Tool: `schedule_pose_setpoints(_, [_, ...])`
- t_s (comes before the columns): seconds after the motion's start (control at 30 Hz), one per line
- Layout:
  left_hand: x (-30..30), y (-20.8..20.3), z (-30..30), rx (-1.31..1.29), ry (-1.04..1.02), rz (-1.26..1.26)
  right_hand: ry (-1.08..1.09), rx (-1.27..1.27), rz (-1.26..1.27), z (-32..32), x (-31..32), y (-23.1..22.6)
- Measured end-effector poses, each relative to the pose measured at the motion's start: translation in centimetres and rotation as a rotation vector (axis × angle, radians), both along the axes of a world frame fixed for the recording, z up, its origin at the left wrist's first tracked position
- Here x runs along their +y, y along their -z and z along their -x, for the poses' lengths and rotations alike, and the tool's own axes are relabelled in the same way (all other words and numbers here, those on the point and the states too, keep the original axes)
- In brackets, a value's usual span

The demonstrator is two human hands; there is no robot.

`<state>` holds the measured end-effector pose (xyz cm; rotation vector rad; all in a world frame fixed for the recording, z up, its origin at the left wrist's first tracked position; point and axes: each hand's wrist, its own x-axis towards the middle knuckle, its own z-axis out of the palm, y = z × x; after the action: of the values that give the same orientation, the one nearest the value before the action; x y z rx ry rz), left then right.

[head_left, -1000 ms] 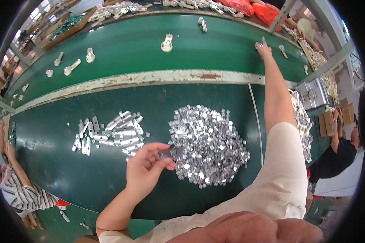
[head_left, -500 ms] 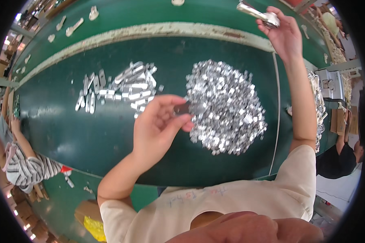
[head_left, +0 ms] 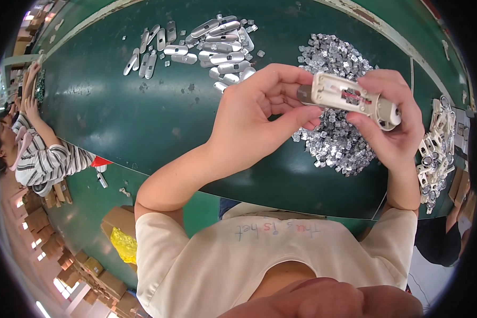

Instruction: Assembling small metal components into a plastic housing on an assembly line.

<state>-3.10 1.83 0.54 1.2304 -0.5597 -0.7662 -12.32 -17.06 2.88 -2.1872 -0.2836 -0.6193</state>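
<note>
My right hand (head_left: pixel 392 114) is closed round the ring end of a cream plastic housing (head_left: pixel 331 85), its hollow side turned up and small parts showing inside. My left hand (head_left: pixel 265 114) pinches a grey metal cover plate (head_left: pixel 304 94) between thumb and fingers. The plate's far end meets the housing's narrow end; whether it lies under or against it I cannot tell. Beneath both hands spreads a heap of small square silver pieces (head_left: pixel 336 153), partly hidden by them. Left of it lie several long rounded silver cover plates (head_left: pixel 222 47).
A pile of cream parts with rings (head_left: pixel 434 153) lies on the right. Beyond the pale table edge (head_left: pixel 376 21) runs another green surface. At the far left a person in a striped shirt (head_left: pixel 47 161) works at the table. A yellow bag (head_left: pixel 123 244) sits in a carton on the floor.
My right hand has come down from the far surface with the cream housing. My left hand has moved right with the cover plate, bringing the two together. The view has shifted.
</note>
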Motion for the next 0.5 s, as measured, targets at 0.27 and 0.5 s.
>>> schedule_pose_setpoints(0.27, [0.20,0.06,0.01,-0.023,0.045,0.025,-0.086,0.025,0.128,0.00,0.10,0.73])
schedule_pose_setpoints(0.5, [0.15,0.15,-0.03,-0.013,0.042,0.026,-0.080,0.042,0.153,0.01,0.12,0.75])
